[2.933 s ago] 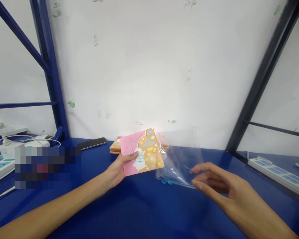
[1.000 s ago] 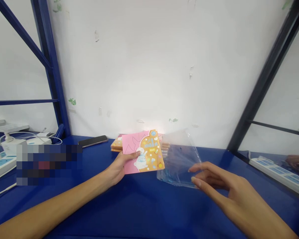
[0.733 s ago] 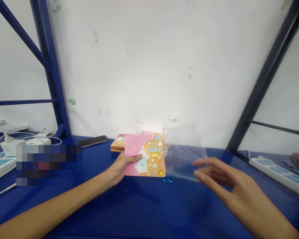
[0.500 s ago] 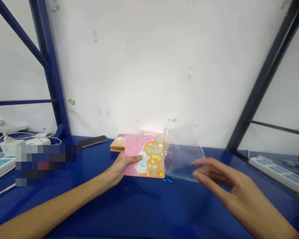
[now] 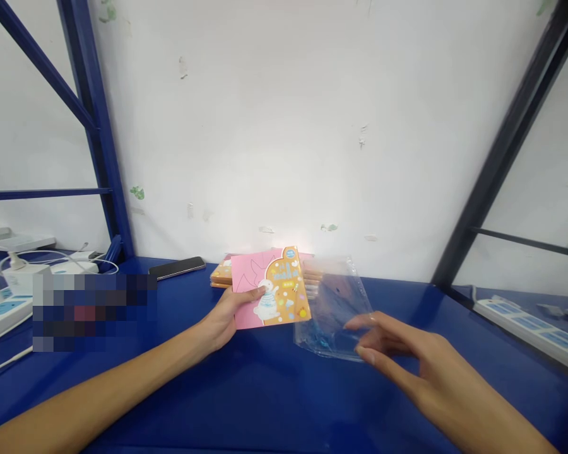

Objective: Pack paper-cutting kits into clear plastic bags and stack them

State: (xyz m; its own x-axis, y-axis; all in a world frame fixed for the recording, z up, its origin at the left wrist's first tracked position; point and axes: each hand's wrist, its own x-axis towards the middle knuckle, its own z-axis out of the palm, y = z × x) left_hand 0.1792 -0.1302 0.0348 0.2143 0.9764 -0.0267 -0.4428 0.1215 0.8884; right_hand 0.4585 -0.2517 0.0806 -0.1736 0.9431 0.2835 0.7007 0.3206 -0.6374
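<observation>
My left hand (image 5: 230, 315) grips a pink and orange booklet (image 5: 271, 296) with a white rabbit on its cover, thumb on the front and fingers behind. The booklet is tilted up over the table. Just right of it is a clear plastic bag (image 5: 336, 315), its lower edge near the tabletop. My right hand (image 5: 402, 353) is at the bag's right side, thumb and fingers apart; whether the fingertips touch the film I cannot tell. Blue scissor handles (image 5: 319, 338) show dimly through the bag. Behind the booklet lies a stack of similar booklets (image 5: 221, 275), partly hidden.
A dark phone (image 5: 177, 268) lies by the wall on the blue table (image 5: 246, 397). Power strips stand at the left (image 5: 4, 312) and right (image 5: 532, 325) with white cables on the left. Blue metal posts (image 5: 92, 126) frame the wall. A blurred patch covers something at left.
The plastic bag has dropped lower and shifted left, now overlapping the scissors. My right hand has moved slightly left and down. The booklet has turned a little and risen at its right side.
</observation>
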